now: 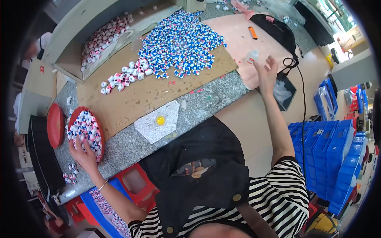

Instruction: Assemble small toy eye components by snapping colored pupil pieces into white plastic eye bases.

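Note:
My left hand [84,154] reaches into a red dish [102,143] at the left of the table. Its spread fingers touch the small white pieces with blue and pink marks [88,127] heaped there; whether one is pinched is hidden. My right hand [266,74] is raised over the table's right part, fingers apart and curved. Beside its fingertips is a small see-through plastic piece with a red mark [251,57]. Between my hands, a round yellow thing [160,120] sits on a speckled white sheet [152,132] at the near edge.
A large heap of small blue-and-white pieces [180,41] and larger white-and-pink pieces [126,75] lie on brown cardboard [137,101]. An open box [73,65] holds more. An orange lighter-like object [253,33] and black bag [274,29] lie far right; blue crates [321,154] stand right.

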Motion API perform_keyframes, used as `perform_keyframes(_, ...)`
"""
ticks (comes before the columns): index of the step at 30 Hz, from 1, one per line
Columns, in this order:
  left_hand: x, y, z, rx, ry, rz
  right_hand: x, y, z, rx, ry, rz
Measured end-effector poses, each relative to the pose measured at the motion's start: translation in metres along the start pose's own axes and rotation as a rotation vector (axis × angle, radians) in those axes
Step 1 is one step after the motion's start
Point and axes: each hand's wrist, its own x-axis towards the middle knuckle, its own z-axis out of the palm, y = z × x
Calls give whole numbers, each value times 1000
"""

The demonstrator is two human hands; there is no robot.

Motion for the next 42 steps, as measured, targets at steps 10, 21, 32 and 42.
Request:
perform_keyframes(10,-35,130,-26,-347,183,-142,32,46,8,219,-459,47)
perform_keyframes(21,-79,159,0,-531,62,-212,-91,-139,41,155,-1284,-17)
perform_keyframes(32,-81,159,-1,-531,70,-183,-119,-177,70,-271,-1224,-957)
perform_keyframes(42,-80,159,1,-531,72,-173,-121,-180,78,-362,-1222,-1064)
